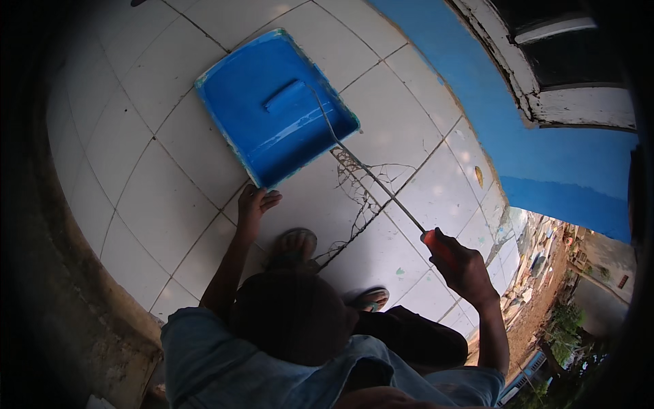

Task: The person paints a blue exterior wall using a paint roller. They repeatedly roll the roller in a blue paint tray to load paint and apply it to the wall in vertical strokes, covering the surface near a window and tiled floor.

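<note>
A paint tray (230, 76) coated in blue paint lies on the tiled floor in front of me. My left hand (255, 201) is at the tray's near left corner, thumb and fingertips touching its rim. The orange handle (438, 244) of a paint roller is gripped in my right hand (462, 263). From that handle a long bent metal rod (380, 183) runs over the tray's edge. At its end the blue-covered roller sleeve (286, 97) rests on the tray's sloped surface. Wet paint glistens near the deeper end.
White floor tiles (153, 204) surround the tray, with cracked, broken tile (357, 189) beside it. On the right stands a wall (562, 158) in two blues, with a worn white window frame (582, 107). A low wall (97, 286) borders the left. Rubble (536, 255) lies beyond the floor's edge.
</note>
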`<action>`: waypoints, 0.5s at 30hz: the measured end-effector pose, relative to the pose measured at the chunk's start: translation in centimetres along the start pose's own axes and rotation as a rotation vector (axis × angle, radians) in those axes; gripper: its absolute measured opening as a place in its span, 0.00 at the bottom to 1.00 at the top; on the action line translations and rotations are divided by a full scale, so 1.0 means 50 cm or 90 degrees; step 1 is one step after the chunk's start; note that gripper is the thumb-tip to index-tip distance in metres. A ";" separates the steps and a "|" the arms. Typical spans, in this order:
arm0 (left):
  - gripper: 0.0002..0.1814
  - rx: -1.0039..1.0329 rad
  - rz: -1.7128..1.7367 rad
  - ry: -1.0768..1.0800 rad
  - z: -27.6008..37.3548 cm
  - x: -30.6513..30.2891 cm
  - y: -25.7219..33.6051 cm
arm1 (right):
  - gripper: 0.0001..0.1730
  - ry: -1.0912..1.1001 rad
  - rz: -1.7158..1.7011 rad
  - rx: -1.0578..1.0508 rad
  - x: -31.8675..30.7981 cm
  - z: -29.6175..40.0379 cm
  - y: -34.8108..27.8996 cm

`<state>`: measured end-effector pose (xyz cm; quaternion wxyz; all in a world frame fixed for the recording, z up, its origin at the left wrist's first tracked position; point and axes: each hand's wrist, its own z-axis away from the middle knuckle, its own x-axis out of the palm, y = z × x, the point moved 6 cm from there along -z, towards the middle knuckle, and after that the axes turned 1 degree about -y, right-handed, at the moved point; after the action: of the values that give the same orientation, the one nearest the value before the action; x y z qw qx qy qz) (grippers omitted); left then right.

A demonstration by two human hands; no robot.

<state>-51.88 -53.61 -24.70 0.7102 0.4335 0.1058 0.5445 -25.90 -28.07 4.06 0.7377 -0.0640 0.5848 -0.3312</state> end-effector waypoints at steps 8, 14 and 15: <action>0.08 -0.014 0.027 0.016 -0.014 -0.008 -0.023 | 0.28 -0.072 0.067 0.093 -0.054 0.097 -0.019; 0.08 0.007 0.003 -0.005 -0.006 0.015 -0.007 | 0.24 -0.072 0.156 0.095 -0.155 0.069 -0.065; 0.08 0.008 0.002 -0.010 -0.008 0.016 -0.006 | 0.23 -0.058 0.103 0.123 -0.188 0.045 -0.091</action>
<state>-51.60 -52.71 -24.89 0.7074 0.4423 0.1034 0.5415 -26.68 -26.96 14.64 0.7906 0.0399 0.5192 -0.3222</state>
